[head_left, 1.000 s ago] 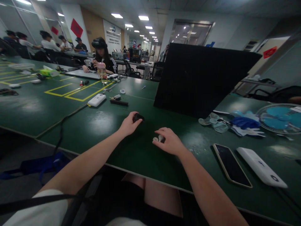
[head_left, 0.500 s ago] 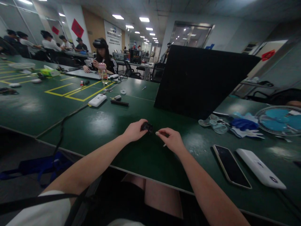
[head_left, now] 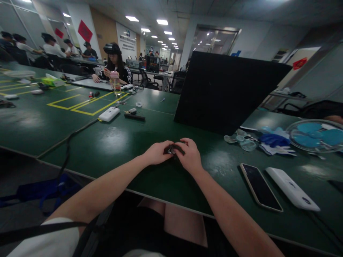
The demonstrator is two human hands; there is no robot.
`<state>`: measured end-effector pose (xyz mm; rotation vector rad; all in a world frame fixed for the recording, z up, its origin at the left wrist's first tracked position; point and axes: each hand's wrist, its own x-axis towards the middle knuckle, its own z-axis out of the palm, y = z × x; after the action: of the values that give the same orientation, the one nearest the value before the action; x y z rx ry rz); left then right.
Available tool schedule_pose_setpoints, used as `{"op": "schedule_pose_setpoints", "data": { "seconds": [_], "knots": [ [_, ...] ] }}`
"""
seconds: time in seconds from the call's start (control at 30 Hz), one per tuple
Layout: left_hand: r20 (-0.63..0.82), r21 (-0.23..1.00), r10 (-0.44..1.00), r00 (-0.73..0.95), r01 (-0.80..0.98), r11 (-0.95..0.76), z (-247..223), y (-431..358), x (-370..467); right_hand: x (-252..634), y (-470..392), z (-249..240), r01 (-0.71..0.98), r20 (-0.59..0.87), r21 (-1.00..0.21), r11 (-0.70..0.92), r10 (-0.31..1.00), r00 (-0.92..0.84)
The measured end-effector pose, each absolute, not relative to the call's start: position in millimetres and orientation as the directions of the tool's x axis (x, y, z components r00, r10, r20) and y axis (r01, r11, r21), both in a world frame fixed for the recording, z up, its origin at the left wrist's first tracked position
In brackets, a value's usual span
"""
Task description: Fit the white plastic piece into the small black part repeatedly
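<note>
The pieces here are tiny, and that worries me most: the small dark part sits at the centre of the frame, pinched by the left hand, its thumb and fingers drawn close around it. The right hand meets it from the other side, thumb and forefinger nearly together on a small pale piece, as far as I can make out (the knuckles hide most of it). If either pinch loosens, or the two pieces meet crooked and one is pushed too hard, something could pop free and skitter over the green table, perhaps off the near edge at lower centre. Whether the pieces are seated together, I can't tell.

Against the picture from half a second ago, the gap between the hands is gone; there the pale piece shows clear of the dark part, and here the fingertips crowd together over both.
</note>
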<state>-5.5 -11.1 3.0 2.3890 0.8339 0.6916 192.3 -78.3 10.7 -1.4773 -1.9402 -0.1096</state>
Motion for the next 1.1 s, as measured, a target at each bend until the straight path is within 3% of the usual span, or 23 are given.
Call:
{"op": "schedule_pose_setpoints", "data": {
  "seconds": [0.17,0.33,0.5,0.6,0.87,1.1],
  "knots": [
    [0.275,0.614,0.729,0.626,0.469,-0.635,3,-9,-8,217,-84,28,0.865,0.540,-0.386,0.319,0.839,-0.069],
    [0.237,0.646,0.801,0.549,0.527,-0.553,0,-4,-13,255,-96,40,0.840,0.262,-0.427,0.334,0.935,-0.239],
    [0.243,0.633,0.833,0.496,0.570,-0.524,-3,-2,-14,253,-95,28,0.880,0.047,-0.397,0.261,0.963,-0.264],
    [0.242,0.627,0.830,0.502,0.572,-0.529,-9,-2,-13,248,-95,24,0.892,0.103,-0.385,0.235,0.972,-0.211],
    [0.220,0.638,0.833,0.508,0.571,-0.517,-23,4,-11,237,-95,19,0.747,0.337,-0.625,0.225,0.941,-0.001],
    [0.224,0.586,0.824,0.521,0.603,-0.541,-7,-4,-8,216,-83,11,0.665,0.419,-0.706,0.246,0.901,0.112]
  ]
}}
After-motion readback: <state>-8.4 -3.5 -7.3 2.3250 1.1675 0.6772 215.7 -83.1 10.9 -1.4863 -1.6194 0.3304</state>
